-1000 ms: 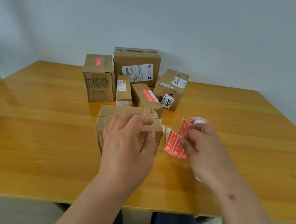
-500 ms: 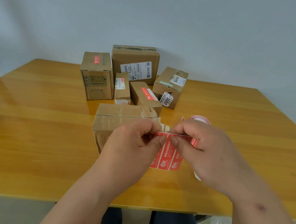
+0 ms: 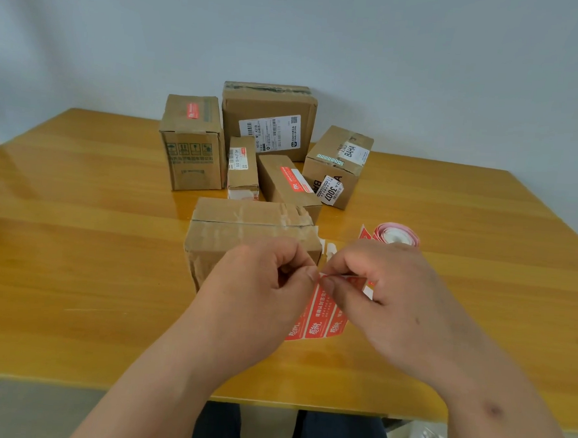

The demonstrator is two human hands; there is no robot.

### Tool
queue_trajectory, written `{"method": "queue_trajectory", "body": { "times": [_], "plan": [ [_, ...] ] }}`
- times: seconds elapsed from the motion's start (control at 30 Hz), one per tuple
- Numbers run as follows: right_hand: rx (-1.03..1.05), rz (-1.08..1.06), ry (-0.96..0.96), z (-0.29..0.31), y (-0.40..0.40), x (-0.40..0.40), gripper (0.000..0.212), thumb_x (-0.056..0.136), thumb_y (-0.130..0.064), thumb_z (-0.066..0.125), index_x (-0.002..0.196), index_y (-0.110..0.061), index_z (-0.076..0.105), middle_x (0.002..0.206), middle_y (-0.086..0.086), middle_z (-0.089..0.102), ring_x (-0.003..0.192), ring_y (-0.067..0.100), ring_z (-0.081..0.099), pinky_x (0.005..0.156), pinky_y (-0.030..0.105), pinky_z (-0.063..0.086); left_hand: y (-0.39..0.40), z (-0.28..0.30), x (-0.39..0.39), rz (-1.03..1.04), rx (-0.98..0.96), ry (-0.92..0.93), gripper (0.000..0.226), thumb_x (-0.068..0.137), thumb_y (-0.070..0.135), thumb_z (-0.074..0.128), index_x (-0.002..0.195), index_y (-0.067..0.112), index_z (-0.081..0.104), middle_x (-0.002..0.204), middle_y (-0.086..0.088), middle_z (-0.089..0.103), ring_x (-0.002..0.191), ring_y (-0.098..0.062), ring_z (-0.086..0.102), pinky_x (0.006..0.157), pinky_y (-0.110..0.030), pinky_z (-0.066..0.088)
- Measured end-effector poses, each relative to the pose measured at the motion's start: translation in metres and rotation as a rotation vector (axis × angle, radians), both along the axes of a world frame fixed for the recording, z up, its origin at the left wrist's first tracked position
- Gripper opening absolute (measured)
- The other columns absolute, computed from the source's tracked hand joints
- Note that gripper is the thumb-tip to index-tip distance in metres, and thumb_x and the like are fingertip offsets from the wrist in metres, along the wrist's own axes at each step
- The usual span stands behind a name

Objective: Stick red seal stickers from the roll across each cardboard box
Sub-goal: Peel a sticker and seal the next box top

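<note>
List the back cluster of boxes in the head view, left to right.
Upright box with red sticker on top → slim box with white label → big box with shipping label → low box with red seal sticker → tilted box marked BAHA.

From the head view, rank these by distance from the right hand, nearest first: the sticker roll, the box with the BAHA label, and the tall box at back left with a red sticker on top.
1. Sticker roll: just beyond the right hand, on the right.
2. BAHA box: farther back, right of the cluster.
3. Tall box: back left, farthest.
</note>
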State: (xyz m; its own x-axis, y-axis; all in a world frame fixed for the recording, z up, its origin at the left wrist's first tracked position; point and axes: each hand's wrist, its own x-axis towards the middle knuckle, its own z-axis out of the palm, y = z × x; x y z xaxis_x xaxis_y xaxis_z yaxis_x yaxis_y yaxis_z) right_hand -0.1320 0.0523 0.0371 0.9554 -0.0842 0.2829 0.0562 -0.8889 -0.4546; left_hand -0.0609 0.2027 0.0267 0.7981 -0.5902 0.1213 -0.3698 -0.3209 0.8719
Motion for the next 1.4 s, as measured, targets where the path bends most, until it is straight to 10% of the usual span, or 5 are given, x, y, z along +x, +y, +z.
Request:
{"method": "queue_trajectory", "body": {
  "times": [1.4],
  "plan": [
    [0.130, 0.017, -0.083, 0.0006, 0.0072, -0.0014, 0.024, 0.080, -0.054, 0.051, 0.066, -0.036, 0.059, 0.071, -0.020, 0.062, 0.073, -0.002, 0.059, 0.072, 0.020, 0.034, 0.0054, -0.0013, -0.0005, -0.074, -0.130, 0.300, 0.027, 0.092, 0.040, 0.051, 0.070, 0.026, 0.060, 0.070, 0.005, 0.067, 0.074, -0.010, 0.067, 0.066, -0.018, 0.046]
  ]
}}
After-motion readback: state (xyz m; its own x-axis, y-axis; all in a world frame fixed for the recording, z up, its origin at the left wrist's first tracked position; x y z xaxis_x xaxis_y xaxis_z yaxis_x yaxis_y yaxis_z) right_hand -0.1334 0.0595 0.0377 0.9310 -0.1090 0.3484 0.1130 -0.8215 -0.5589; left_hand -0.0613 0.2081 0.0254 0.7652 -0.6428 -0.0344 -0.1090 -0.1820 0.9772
